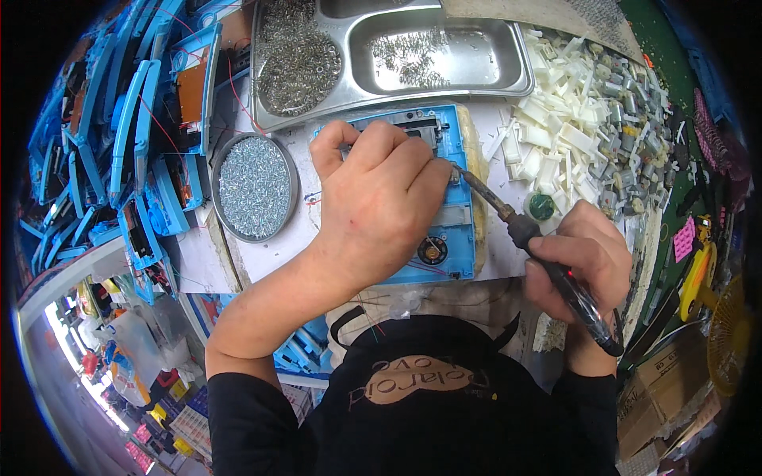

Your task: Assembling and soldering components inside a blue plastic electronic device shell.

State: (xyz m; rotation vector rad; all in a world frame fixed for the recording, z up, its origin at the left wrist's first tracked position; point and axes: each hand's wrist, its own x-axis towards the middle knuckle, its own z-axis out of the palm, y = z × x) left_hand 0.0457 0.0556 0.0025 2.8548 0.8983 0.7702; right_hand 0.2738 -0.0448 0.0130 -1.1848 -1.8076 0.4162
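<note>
My right hand [583, 258] grips a soldering iron [520, 228] by its dark handle. The iron's metal tip points up and left, reaching the right side of a blue plastic casing [459, 242] close to my left fingertips. My left hand [381, 198] lies over the casing with its fingers curled down and closed; whatever they pinch is hidden beneath them. A round dark part [432, 250] with a copper-coloured centre sits in the casing's near end. The casing rests on a pale cushion [479, 166] on the table.
Left of the casing stands a round dish of small screws [254, 186], beside stacked blue casings [131, 135] with loose wires. A metal tray [381, 99] holding small springs lies behind. White plastic parts [559, 131] and small motors [627, 103] are heaped right, near a green-topped round item [541, 207].
</note>
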